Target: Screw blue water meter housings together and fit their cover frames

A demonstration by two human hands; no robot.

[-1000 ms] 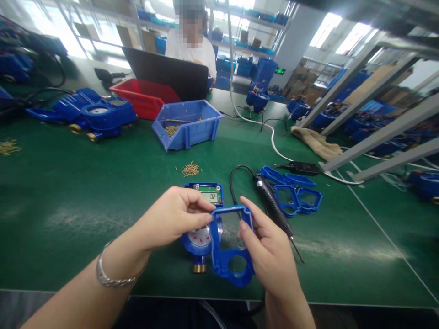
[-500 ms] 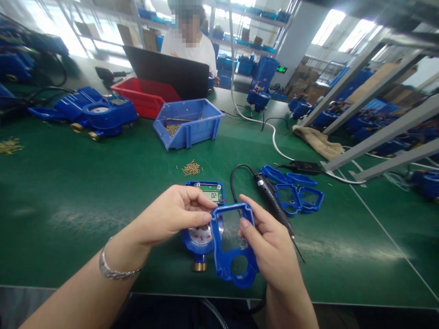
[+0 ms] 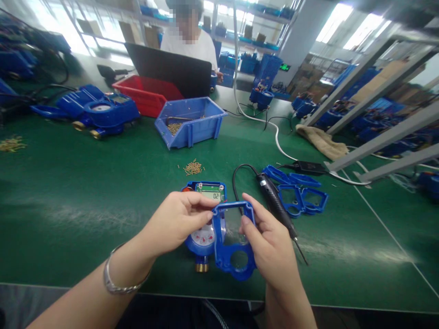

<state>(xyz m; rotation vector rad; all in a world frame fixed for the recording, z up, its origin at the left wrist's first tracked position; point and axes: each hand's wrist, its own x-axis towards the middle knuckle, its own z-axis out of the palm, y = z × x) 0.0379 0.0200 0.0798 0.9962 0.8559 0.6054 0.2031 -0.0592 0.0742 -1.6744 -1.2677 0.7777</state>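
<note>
Both hands grip a blue plastic meter cover (image 3: 223, 261) with a clear window and a round hole at its lower end. My left hand (image 3: 183, 220) pinches the cover's upper left corner between thumb and fingers. Along the right edge, my right hand (image 3: 270, 237) is closed, its thumb over the front. Beneath and left of the cover lies a water meter (image 3: 202, 244), partly hidden by my left hand. It has red-marked dials, a brass fitting at its near end and an exposed circuit board with a small display (image 3: 211, 195).
A black electric screwdriver (image 3: 274, 201) lies right of my hands, beside several blue covers (image 3: 291, 194). Brass screws (image 3: 194, 167) are piled ahead, before a blue bin (image 3: 202, 130) and red bin (image 3: 140, 98). Other meters (image 3: 103, 112) stand left. A person (image 3: 192, 45) sits behind a black screen (image 3: 171, 68).
The view has shifted slightly. My hands keep hold of the cover, which has tilted a little, and more of the meter's dials and red part shows.
</note>
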